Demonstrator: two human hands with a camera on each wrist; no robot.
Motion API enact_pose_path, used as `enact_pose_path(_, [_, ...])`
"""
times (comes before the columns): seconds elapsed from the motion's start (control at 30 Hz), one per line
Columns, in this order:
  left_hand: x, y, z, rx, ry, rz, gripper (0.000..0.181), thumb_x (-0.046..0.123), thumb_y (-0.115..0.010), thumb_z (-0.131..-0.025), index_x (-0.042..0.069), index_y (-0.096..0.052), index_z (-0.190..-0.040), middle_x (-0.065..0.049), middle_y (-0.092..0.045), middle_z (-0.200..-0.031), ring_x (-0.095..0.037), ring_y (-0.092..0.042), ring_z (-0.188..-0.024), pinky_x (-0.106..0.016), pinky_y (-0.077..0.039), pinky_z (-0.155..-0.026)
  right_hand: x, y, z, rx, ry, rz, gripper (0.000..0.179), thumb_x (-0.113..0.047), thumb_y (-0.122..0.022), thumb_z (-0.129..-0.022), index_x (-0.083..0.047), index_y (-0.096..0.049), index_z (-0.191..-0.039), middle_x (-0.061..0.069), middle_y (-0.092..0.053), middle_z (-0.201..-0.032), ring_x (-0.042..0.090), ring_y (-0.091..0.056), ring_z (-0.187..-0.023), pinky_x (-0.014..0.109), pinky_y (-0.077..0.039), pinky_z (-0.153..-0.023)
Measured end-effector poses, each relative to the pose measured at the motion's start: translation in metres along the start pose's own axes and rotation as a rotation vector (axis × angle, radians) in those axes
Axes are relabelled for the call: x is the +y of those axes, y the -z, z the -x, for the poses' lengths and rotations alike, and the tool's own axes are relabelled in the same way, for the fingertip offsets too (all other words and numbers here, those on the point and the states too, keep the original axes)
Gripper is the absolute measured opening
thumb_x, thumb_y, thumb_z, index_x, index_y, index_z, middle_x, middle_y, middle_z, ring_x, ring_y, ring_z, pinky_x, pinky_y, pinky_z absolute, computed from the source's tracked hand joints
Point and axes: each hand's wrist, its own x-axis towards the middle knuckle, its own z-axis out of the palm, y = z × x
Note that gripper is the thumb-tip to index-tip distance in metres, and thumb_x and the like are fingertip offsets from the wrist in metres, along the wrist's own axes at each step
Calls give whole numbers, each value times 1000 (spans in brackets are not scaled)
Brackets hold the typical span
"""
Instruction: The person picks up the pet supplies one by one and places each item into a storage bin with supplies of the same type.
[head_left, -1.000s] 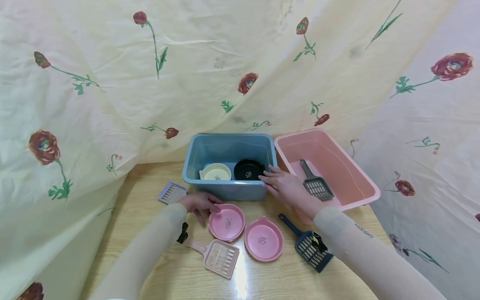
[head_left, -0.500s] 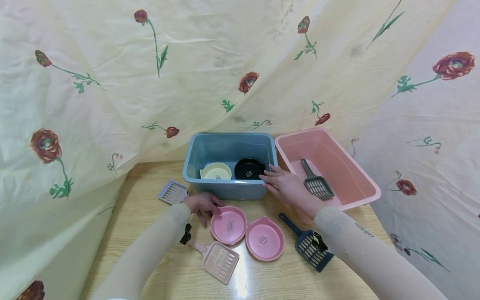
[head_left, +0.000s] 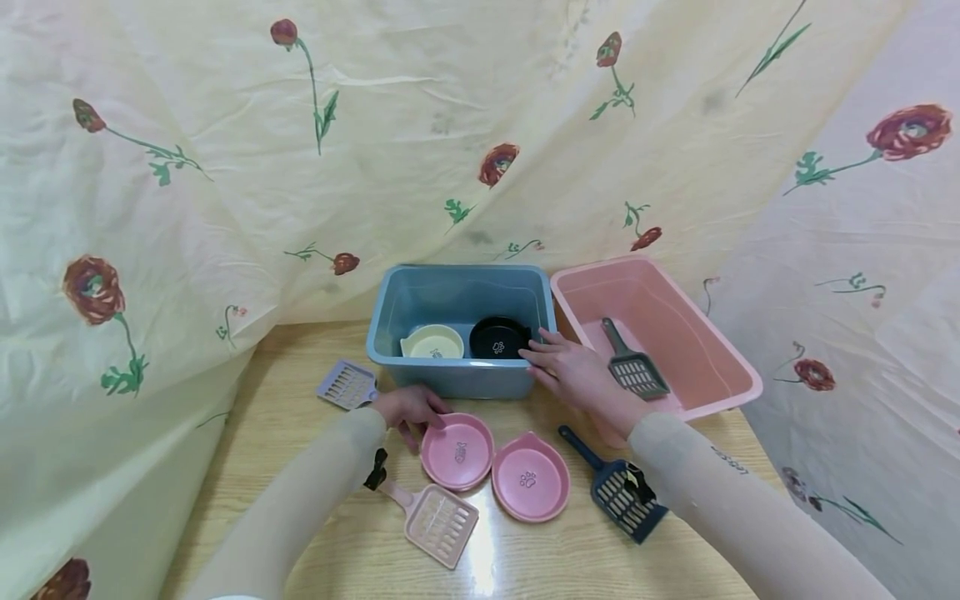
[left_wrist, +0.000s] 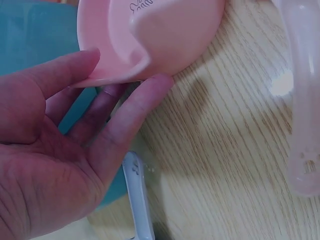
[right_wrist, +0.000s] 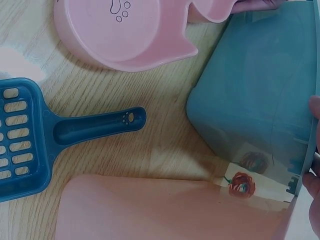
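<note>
My left hand point(head_left: 412, 407) pinches the rim of a pink cat bowl point(head_left: 450, 471) with a fish drawn inside. In the left wrist view the thumb lies inside this bowl point(left_wrist: 185, 42), the fingers below its edge. A second pink cat bowl point(head_left: 529, 507), marked with a paw print, sits close on its right. My right hand point(head_left: 581, 375) grips the front right corner of a blue plastic tub point(head_left: 450, 382), its fingers over the rim; only fingertips point(right_wrist: 314, 106) show in the right wrist view. Inside the tub are a cream bowl point(head_left: 433, 338) and a black bowl point(head_left: 493, 333).
Right of the blue tub, a pink tub point(head_left: 708, 342) holds a dark green litter scoop point(head_left: 637, 377). On the wooden table lie a navy litter scoop point(head_left: 628, 504), a light pink one point(head_left: 442, 529) and a lilac one point(head_left: 347, 385). Flowered cloth point(head_left: 405, 125) hangs behind.
The fish bowl has shifted slightly right and toward me with my left hand. The light pink scoop has slid a little toward me. My right hand keeps its place on the tub.
</note>
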Motion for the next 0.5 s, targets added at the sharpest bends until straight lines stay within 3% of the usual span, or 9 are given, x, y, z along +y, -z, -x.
enact_pose_path(0.3, [-7, 2, 0, -20, -61, -33, 33, 5, -74, -97, 12, -77, -129, -7, -77, -107, -30, -77, -89, -39, -67, -65, 0, -2, -1, -4, -6, -2, 44, -26, -72, -104, -12, -67, -145, 14, -65, -148, 40, -46, -150, 58, -44, -118])
enact_pose_path(0.5, [-16, 7, 2, -52, -78, 3, 34, 3, -73, -97, 10, -76, -130, -8, -79, -107, -29, -78, -87, -40, -67, -66, 0, -2, -2, -1, -6, -7, 43, -26, -72, -104, -12, -68, -145, 14, -65, -147, 40, -46, -150, 58, -45, -117])
